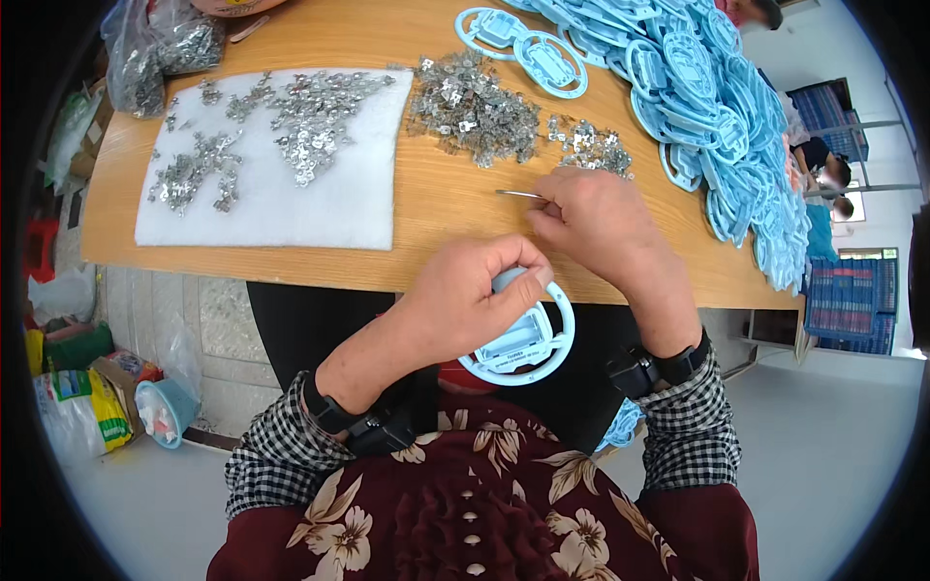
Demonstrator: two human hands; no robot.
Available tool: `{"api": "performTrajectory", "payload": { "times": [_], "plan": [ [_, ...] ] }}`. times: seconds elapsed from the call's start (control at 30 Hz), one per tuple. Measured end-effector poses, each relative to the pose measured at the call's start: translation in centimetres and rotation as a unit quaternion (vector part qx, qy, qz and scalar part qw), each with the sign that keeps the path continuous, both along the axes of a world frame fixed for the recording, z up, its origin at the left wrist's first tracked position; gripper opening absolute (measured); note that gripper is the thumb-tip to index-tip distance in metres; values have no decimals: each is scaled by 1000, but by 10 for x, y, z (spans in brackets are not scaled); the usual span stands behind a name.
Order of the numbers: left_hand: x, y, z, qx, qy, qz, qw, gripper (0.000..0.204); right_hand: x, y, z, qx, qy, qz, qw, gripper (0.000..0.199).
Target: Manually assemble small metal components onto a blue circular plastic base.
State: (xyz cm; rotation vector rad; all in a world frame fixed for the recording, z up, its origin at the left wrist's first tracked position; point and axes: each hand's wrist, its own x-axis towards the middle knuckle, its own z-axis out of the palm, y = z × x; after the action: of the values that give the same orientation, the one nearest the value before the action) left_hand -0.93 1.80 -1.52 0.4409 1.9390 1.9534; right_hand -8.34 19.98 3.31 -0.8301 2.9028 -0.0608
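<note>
My left hand (484,286) grips a light-blue plastic ring-shaped part (542,363) with a boxy centre, its thumb over the upper rim. The part is held just off the table's front edge, above my lap. My right hand (593,215) is closed on a thin metal tool, perhaps tweezers (519,194), whose tip points left; its other end is hidden in the fingers. Just beyond that hand lies a small heap of metal clips (593,147). A larger pile of metal clips (473,108) sits to its left.
A white foam sheet (363,208) carries scattered clips on the wooden table (446,218). Plastic bags of metal pieces (138,73) stand at the far left. Many light-blue parts (702,107) are heaped at the right. A blue bin (167,412) is on the floor. Other people (821,163) sit at the far right.
</note>
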Motion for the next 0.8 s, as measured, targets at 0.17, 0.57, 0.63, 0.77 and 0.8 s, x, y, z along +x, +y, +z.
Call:
{"api": "performTrajectory", "payload": {
  "times": [0.17,0.57,0.63,0.77,0.8],
  "plan": [
    [-2,1,-5,26,35,-14,999,21,-2,3,-15,-112,-114,-92,983,23],
    [-2,5,-10,85,-95,76,989,20,14,29,-6,-341,-214,-104,909,17],
    [-2,9,-8,41,-88,90,991,19,16,32,6,-322,-223,-65,918,16],
    [0,21,1,0,-66,81,994,18,18,44,10,-317,-262,-25,911,16],
    [2,24,1,-8,-65,90,994,18,17,48,7,-311,-266,-19,912,16]
  ]
}}
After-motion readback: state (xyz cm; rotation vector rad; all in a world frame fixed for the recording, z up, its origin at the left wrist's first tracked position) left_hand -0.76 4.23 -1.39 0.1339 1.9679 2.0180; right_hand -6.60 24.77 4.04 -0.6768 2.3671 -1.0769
